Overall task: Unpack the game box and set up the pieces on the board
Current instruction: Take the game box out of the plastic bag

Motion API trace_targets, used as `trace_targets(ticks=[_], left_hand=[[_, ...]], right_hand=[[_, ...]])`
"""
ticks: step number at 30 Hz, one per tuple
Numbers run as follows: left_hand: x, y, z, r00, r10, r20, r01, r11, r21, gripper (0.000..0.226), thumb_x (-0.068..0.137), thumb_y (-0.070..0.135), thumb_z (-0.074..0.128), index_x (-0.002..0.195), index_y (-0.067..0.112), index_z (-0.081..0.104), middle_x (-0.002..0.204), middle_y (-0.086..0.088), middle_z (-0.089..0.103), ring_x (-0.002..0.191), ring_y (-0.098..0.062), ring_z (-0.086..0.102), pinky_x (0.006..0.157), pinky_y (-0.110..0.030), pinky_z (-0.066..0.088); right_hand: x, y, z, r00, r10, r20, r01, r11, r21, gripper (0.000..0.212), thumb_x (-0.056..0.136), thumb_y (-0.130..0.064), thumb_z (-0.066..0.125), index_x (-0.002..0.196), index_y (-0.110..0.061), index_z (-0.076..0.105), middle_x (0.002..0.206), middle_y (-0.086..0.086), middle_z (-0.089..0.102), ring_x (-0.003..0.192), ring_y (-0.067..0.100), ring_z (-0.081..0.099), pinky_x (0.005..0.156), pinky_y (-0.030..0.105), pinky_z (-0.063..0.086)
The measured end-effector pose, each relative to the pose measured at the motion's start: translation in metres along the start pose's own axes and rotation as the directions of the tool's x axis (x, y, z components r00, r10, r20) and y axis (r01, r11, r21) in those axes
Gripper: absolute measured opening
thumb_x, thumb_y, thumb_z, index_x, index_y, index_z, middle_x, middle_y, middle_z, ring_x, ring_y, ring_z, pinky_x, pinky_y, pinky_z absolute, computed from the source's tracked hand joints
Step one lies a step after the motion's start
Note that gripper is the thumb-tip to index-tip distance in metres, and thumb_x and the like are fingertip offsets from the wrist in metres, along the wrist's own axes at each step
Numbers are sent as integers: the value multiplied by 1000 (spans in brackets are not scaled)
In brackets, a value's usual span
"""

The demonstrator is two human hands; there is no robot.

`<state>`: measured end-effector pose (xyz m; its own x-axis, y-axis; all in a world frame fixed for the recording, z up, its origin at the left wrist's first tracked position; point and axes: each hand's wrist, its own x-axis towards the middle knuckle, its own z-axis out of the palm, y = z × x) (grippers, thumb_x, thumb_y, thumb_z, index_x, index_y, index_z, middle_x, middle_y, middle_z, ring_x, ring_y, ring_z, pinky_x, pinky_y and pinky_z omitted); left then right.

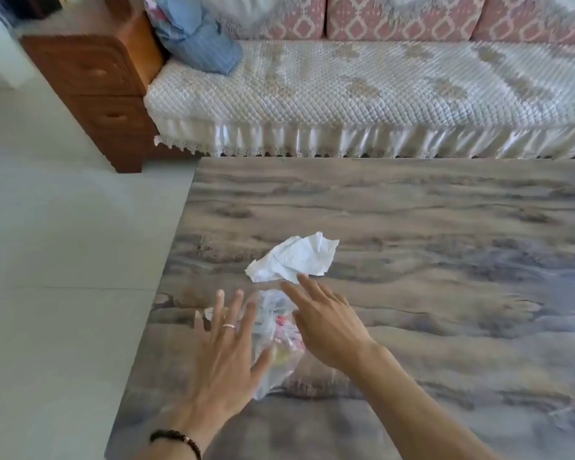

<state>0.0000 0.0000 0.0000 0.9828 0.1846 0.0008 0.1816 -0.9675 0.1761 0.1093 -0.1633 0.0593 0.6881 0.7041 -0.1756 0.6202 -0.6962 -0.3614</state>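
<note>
My open, empty hands, left hand (228, 351) and right hand (326, 323), hover over the clear plastic bag of pieces (278, 340) at lower centre; next I must grip and open it

Glossy marbled table (412, 227) – crumpled matt paper (294, 258), clear crinkly plastic bag (276, 330), quilted cloth sofa cover (346, 94).

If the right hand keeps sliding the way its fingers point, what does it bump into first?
Most likely the crumpled white paper. The right hand points up and left, and its fingertips already look to be at the paper's near edge, though depth is unclear.
</note>
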Motion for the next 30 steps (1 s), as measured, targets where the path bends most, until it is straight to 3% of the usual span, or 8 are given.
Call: trace_targets(ticks=[5,8,12,18,22,26,28,30], left_hand=[[9,-11,64,999,44,20,-44,999,-7,67,95,54,26,147,12,29,159,-10,22,148,-24,-6,116,-54,18],[23,-12,68,974,218,-62,-222,974,-51,55,95,43,35,145,20,29,158,-4,25,149,-17,-5,118,-52,18],[53,7,66,928,272,-256,-297,953,-65,55,94,57,41,125,13,53,147,-9,43,145,-26,23,114,-47,29],[92,51,69,795,439,-419,-491,871,-20,18,87,24,51,88,12,65,118,-9,63,124,-29,52,96,-44,48],[106,51,66,791,449,-415,-487,873,16,18,85,15,45,80,10,62,110,-10,65,114,-31,58,79,-45,54],[86,64,69,821,482,-308,-512,859,-22,14,72,2,61,83,11,61,120,-8,60,121,-26,50,91,-37,47],[75,79,69,857,451,-249,-487,867,-107,27,69,15,58,95,13,63,127,-2,55,126,-19,42,99,-32,39],[70,96,67,849,458,-265,-500,858,-120,35,72,31,61,102,15,65,117,3,57,115,-16,48,97,-32,40]], right_hand=[[49,11,49,962,-229,150,238,971,-40,69,90,-8,47,148,-38,24,162,4,1,149,22,2,119,40,15],[60,29,61,966,-244,83,248,968,-31,48,90,-13,51,136,-29,49,158,1,23,146,20,17,115,36,20],[47,72,60,986,-136,-92,136,991,-8,19,91,-28,55,94,-12,65,102,4,64,97,28,58,80,37,48],[9,138,44,968,27,-251,23,981,192,46,87,-34,62,52,-16,38,50,-2,37,55,20,35,53,30,32],[-22,181,38,924,179,-336,-66,945,321,45,84,-25,63,55,-4,35,53,-1,30,51,12,24,48,25,23],[-57,192,47,935,225,-276,-137,943,303,31,82,-28,65,63,-6,53,66,-3,53,65,15,49,59,28,38],[-65,178,46,933,214,-288,-134,952,273,28,75,-41,67,91,-18,66,94,-9,60,91,15,55,75,30,43],[-64,162,44,917,186,-352,-95,961,260,56,71,-51,68,120,-26,60,110,-9,56,104,13,50,88,32,42]])
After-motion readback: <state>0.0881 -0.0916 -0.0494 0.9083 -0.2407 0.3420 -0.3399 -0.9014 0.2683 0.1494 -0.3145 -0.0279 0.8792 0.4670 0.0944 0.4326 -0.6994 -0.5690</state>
